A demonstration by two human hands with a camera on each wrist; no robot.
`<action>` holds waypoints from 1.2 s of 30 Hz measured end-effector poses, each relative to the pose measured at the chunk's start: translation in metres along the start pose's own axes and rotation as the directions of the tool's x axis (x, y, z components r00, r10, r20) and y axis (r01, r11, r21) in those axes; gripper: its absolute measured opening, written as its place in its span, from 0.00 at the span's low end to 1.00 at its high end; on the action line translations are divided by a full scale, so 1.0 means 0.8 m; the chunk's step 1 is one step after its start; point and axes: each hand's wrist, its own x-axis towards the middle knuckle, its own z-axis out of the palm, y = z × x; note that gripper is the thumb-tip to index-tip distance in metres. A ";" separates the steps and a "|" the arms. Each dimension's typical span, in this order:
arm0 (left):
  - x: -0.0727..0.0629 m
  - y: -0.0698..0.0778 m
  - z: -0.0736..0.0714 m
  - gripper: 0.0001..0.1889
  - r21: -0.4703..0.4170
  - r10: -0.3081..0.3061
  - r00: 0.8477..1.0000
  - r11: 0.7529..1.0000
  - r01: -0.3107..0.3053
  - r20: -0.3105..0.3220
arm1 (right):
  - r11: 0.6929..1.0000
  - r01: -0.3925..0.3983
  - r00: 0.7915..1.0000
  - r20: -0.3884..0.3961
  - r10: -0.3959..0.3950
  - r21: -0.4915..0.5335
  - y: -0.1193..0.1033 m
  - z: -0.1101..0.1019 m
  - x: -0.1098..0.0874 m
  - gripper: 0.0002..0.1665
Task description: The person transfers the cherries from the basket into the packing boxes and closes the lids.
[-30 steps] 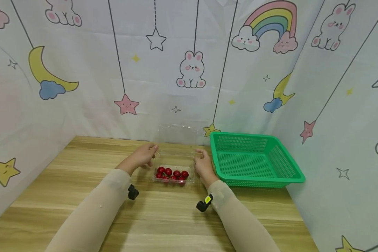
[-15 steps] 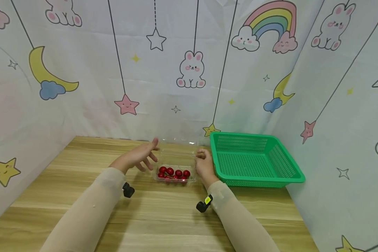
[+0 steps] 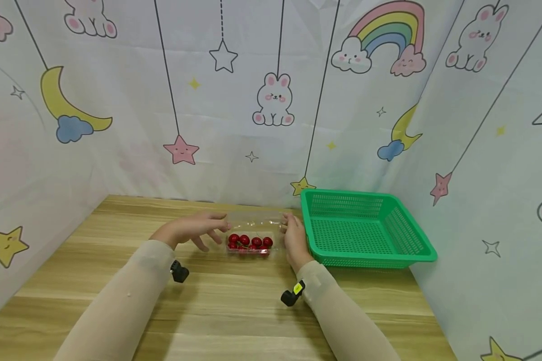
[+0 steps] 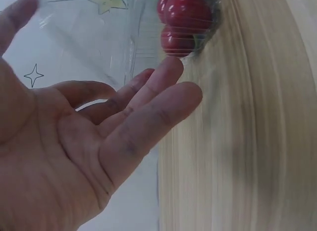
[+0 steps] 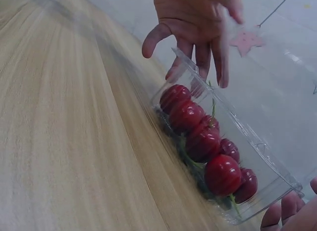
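A clear plastic clamshell box (image 5: 265,199) holds several dark red cherries (image 3: 245,240), some with green stems. Its see-through lid (image 3: 255,218) slants above the box at the back, only partly lowered. My left hand (image 3: 196,228) is at the box's left side, fingers spread, with thumb and index finger up at the lid's edge. In the left wrist view the palm shows nothing in it, and the fingertips (image 4: 185,94) are just below the cherries. On the other side, my right hand (image 3: 295,238) holds the box's right end near the hinge, its fingertips (image 5: 290,206) curled at the rim.
A green plastic basket (image 3: 370,259) with perforated walls stands just right of my right hand. Beneath everything is a wood-grain table (image 3: 226,311). A white cloth backdrop (image 3: 131,125) with cartoon prints rises behind the table's back edge.
The lid has swung down from upright toward the box. My left hand has let go of the box's side and spread its fingers, and the right hand stays at the right end.
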 end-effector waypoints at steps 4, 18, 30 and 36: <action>0.001 -0.004 0.005 0.53 0.022 0.004 1.000 1.000 -0.005 0.017 | 0.999 -0.008 0.999 0.040 0.007 0.041 0.003 -0.004 -0.001 0.31; 0.012 -0.002 0.022 0.56 -0.114 -0.090 0.995 0.990 0.085 -0.041 | 0.998 -0.056 0.997 0.060 0.054 0.033 0.002 -0.004 -0.006 0.32; 0.023 -0.007 0.024 0.47 -0.198 -0.072 0.994 0.979 0.054 -0.081 | 0.995 -0.079 0.994 0.065 0.083 -0.064 0.001 -0.012 -0.011 0.29; 0.025 -0.006 0.026 0.46 -0.213 -0.087 0.991 0.975 0.063 -0.101 | 0.991 -0.097 0.989 0.106 0.106 -0.093 -0.001 -0.019 -0.014 0.34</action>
